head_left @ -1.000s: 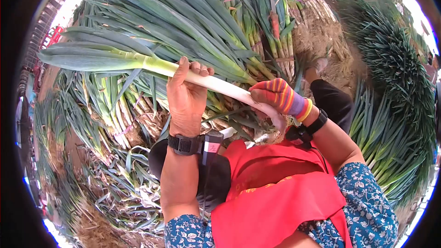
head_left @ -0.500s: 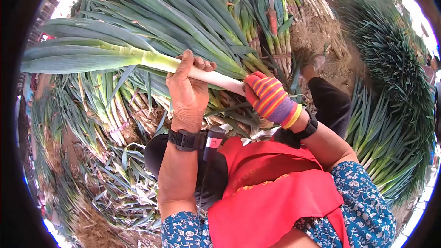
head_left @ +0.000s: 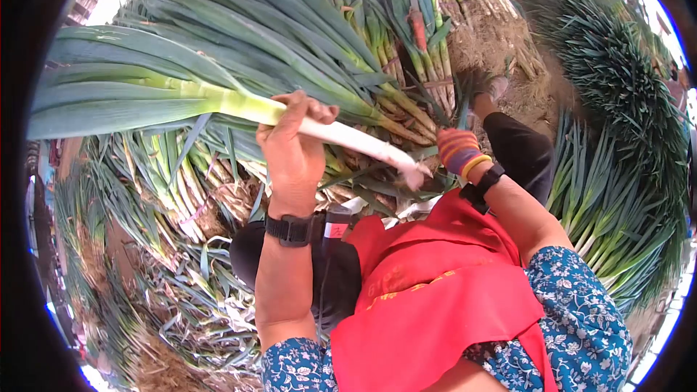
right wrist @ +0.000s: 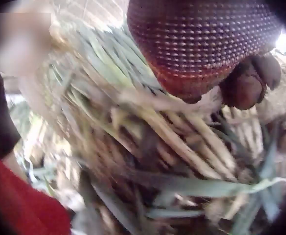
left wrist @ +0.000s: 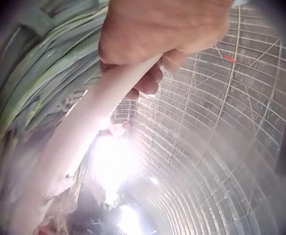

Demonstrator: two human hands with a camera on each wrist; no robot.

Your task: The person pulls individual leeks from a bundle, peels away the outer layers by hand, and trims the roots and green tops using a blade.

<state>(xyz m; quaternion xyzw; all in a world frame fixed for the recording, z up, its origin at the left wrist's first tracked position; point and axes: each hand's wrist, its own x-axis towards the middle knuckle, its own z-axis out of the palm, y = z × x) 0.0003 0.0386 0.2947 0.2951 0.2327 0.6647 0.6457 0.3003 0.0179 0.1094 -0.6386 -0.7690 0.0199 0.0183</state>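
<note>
Across the front of the person hangs a long leek (head_left: pixel 363 139), its broad green leaves fanned to the left and its white root end pointing right. The bare left hand (head_left: pixel 294 152) grips its pale shank, with the thumb over the top. In the left wrist view that hand (left wrist: pixel 167 34) wraps round the white stalk (left wrist: pixel 77 129). The right hand (head_left: pixel 459 151), in a striped knit glove that leaves the fingertips bare, is just right of the root end, apart from it. Its fingers are curled, and nothing clearly shows between them in the right wrist view (right wrist: pixel 216 54).
A large heap of leeks (head_left: pixel 268 36) lies beyond the hands, with tied bundles (head_left: pixel 501 22) at its right. A red-handled tool (head_left: pixel 417 29) sticks up among them. Leaf scraps (head_left: pixel 210 312) cover the ground at lower left. More leeks (head_left: pixel 617 80) are piled at far right.
The right hand has slid along the lower stalk and come off the root end, moving right. The left hand keeps its grip; the leek's leaves now spread larger at the left.
</note>
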